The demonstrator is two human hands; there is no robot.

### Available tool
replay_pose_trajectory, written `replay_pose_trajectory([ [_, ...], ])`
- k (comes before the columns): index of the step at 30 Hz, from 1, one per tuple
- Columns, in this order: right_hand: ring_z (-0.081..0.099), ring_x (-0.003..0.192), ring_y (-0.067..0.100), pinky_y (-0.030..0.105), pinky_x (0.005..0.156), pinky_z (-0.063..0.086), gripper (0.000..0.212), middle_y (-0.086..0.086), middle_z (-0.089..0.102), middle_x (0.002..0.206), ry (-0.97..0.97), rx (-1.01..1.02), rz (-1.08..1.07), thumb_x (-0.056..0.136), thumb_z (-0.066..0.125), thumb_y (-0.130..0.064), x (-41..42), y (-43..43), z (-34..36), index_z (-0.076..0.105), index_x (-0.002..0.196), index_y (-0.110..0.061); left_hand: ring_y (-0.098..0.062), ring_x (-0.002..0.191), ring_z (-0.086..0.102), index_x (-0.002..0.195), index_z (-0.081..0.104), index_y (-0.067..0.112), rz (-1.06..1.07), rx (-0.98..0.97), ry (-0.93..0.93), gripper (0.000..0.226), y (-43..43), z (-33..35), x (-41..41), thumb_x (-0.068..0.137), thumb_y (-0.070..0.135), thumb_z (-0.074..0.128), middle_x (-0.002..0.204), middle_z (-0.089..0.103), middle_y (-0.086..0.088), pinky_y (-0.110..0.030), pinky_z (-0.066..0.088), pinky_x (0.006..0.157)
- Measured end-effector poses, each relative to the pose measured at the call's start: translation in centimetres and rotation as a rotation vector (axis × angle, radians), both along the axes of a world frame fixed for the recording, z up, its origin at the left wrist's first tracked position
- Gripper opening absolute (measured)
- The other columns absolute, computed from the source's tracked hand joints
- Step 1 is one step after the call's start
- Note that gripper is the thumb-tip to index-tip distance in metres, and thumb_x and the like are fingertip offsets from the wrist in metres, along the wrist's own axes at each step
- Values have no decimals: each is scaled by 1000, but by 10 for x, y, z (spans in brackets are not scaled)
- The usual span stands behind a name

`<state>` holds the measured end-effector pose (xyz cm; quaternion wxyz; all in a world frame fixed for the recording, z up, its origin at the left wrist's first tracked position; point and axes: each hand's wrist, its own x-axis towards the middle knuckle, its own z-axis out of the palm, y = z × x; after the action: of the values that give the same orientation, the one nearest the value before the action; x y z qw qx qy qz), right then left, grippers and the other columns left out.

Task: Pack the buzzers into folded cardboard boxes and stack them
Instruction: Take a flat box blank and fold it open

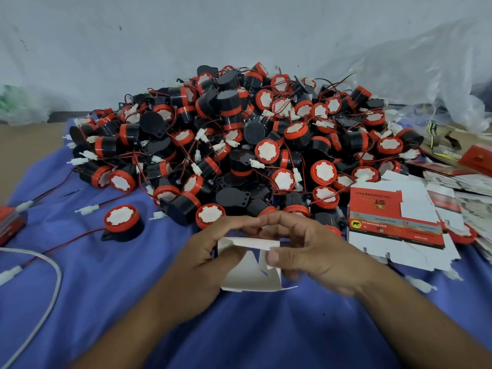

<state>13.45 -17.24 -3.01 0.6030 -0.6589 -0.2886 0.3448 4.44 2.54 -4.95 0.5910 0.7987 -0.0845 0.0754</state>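
red-black buzzers (239, 134) heaped behind half-folded box (250, 272)

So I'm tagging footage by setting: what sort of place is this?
Likely a hand-packing workstation: a heap of buzzers on a blue cloth, flat printed cartons beside it, and the left hand and right hand folding a box.

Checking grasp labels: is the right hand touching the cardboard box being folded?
Touching. The head view shows the thumb of the right hand pressing a white flap of the cardboard box; the left hand grips the other side.
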Motion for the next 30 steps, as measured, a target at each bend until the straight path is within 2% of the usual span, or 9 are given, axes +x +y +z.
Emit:
replay_pose_trajectory([
  [2, 66, 99, 23, 36, 85, 58, 52, 2, 67, 122, -121, -55, -15, 74, 81, -39, -2, 1, -2, 64, 123, -37, -9, 103, 67, 116, 67, 39, 13, -69, -8, 44, 0, 0, -1, 89, 9, 48, 116, 69, 11, -13, 51, 77],
  [4, 63, 116, 18, 43, 104, 50, 53, -1, 66, 123, -179, -71, -19, 76, 80, -42, -3, 2, -3, 61, 126, -40, -14, 99, 69, 111, 71, 34, 28, -152, -11, 41, 0, -1, 0, 88, 8, 50, 112, 72, 6, -19, 55, 75],
  [9, 64, 110, 16, 28, 91, 52, 51, 4, 64, 121, -154, -26, -25, 78, 79, -39, -5, 5, -4, 61, 125, -38, -36, 102, 65, 105, 75, 29, 168, -225, 6, 31, -1, -4, 3, 92, 19, 49, 108, 72, -5, -65, 51, 86],
  [14, 62, 87, 24, 38, 78, 47, 28, 13, 68, 96, 26, 141, -270, 77, 69, -13, -9, 21, -12, 70, 103, -23, -16, 124, 56, 130, 62, 34, 43, 85, -212, 33, -10, -5, 1, 102, 31, 46, 131, 59, 6, -23, 45, 96],
  [17, 58, 86, 31, 42, 77, 42, 30, 19, 65, 98, 155, 219, -327, 75, 57, -2, -8, 21, -11, 68, 101, -13, -25, 139, 41, 143, 51, 26, -142, 166, -303, 52, -14, -5, -2, 100, 55, 45, 146, 42, 1, -31, 41, 108],
  [20, 57, 89, 34, 46, 80, 40, 25, 31, 60, 106, 211, 221, -355, 88, 49, 9, -11, 21, -8, 62, 106, -3, -19, 144, 35, 145, 47, 31, -200, 274, -345, 75, -10, -3, -3, 80, 65, 65, 152, 34, 5, -21, 35, 110],
  [24, 56, 81, 25, 35, 72, 43, 18, 16, 61, 91, 336, 310, -372, 81, 55, -9, -14, 26, -6, 64, 96, -6, -14, 128, 52, 127, 59, 30, 52, 260, -453, 48, -14, -4, 0, 84, 45, 73, 136, 51, 4, -20, 44, 99],
  [26, 60, 85, 24, 33, 74, 48, 31, 14, 66, 95, 358, 414, -373, 83, 55, -26, -13, 27, -6, 67, 102, -5, -13, 117, 59, 112, 65, 28, 220, 155, -429, 33, -13, -3, 1, 83, 41, 71, 126, 58, 7, -21, 48, 91],
  [30, 63, 117, 20, 36, 100, 51, 42, 5, 68, 125, 51, 378, -304, 92, 58, -45, -18, 30, -17, 65, 126, -21, -9, 109, 61, 104, 64, 20, 415, 2, -373, 33, -7, -2, 1, 81, 44, 66, 118, 60, 14, -16, 49, 81],
])
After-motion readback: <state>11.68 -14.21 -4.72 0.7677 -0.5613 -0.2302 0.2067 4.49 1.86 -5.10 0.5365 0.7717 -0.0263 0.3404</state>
